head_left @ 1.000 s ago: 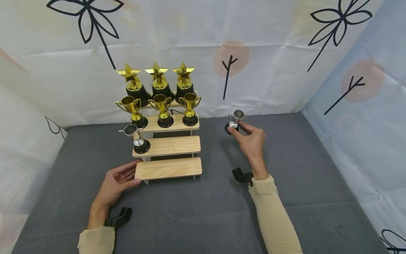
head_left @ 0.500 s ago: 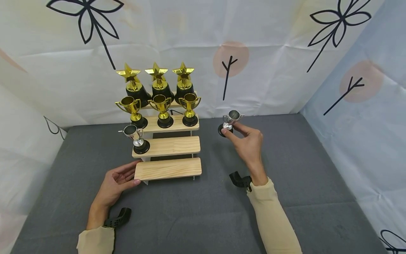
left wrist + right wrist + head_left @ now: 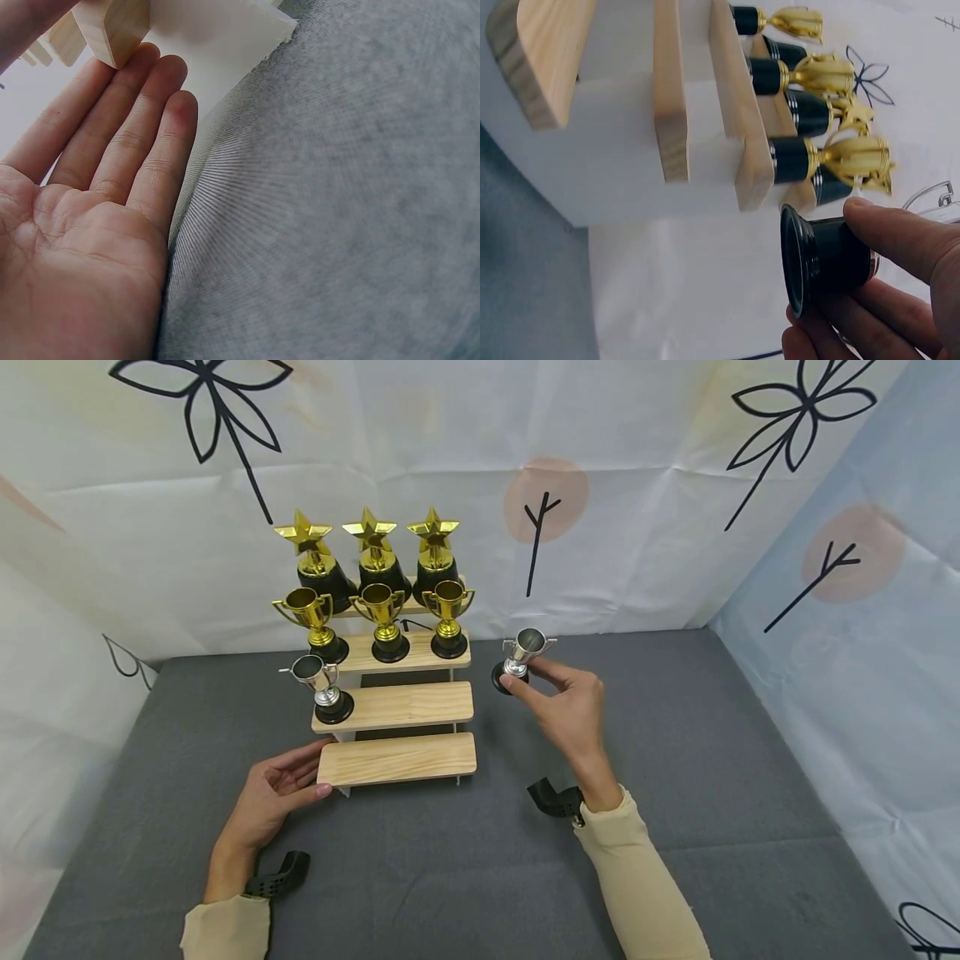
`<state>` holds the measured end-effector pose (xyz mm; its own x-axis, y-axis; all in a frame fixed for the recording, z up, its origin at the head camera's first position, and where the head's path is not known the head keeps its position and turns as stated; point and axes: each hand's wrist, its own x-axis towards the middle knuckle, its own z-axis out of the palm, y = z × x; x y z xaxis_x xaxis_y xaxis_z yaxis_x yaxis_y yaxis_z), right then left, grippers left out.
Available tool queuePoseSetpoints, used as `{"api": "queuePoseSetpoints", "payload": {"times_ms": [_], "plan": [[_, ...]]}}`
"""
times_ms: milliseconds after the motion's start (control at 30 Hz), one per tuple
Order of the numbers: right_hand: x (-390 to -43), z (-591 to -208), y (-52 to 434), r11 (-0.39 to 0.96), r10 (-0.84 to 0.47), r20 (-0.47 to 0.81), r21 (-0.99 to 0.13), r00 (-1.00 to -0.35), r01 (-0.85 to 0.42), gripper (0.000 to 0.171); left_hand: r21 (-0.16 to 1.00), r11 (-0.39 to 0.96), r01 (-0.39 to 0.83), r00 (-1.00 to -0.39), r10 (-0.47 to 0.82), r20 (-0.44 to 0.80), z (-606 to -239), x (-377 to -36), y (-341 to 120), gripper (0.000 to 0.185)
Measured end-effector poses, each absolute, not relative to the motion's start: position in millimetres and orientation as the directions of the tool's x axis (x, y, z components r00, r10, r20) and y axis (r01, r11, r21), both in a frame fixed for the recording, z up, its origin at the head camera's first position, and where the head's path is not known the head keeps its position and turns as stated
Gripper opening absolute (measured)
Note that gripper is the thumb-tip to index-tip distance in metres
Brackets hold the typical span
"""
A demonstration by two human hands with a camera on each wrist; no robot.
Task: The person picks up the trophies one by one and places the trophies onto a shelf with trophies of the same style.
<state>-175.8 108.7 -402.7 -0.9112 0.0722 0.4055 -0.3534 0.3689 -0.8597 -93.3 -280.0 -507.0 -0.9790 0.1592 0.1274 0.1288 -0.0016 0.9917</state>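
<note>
A small silver trophy cup [image 3: 519, 658] is pinched by the fingers of the right hand [image 3: 572, 710], gripped around its stem and black base and held upright in the air, just to the right of the wooden stepped stand [image 3: 397, 758] and level with its second step from the bottom. In the right wrist view the round black base [image 3: 817, 256] is seen clasped between thumb and fingers, close beside the stand's white side panel. The left hand [image 3: 272, 793] is laid flat, fingers straight and relaxed, nothing grasped, its fingertips [image 3: 161, 71] touching the left end of the stand's lowest step. On the second step, at its left end, another silver cup [image 3: 321, 687] is stood. Three gold cups [image 3: 382, 618] are lined up on the third step, and three gold star trophies [image 3: 371, 550] on the top one. The stand is set on a grey cloth surface [image 3: 720, 777].
</note>
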Motion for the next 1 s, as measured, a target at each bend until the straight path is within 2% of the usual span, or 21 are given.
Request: {"api": "queuePoseSetpoints", "payload": {"times_ms": [567,1000], "plan": [[-166.3,-402.9,81.3,0.377,-0.036,0.448,-0.821,-0.893,-0.428,0.037,0.991,-0.004,0.132,-0.978,0.160,0.131,-509.0,-93.1,-280.8,0.067],[-167.4,-404.8,47.4,0.340,-0.106,0.428,-0.832,-0.897,-0.438,0.037,0.992,-0.009,0.126,-0.979,0.159,0.125,-508.5,-93.8,-280.1,0.068]]}}
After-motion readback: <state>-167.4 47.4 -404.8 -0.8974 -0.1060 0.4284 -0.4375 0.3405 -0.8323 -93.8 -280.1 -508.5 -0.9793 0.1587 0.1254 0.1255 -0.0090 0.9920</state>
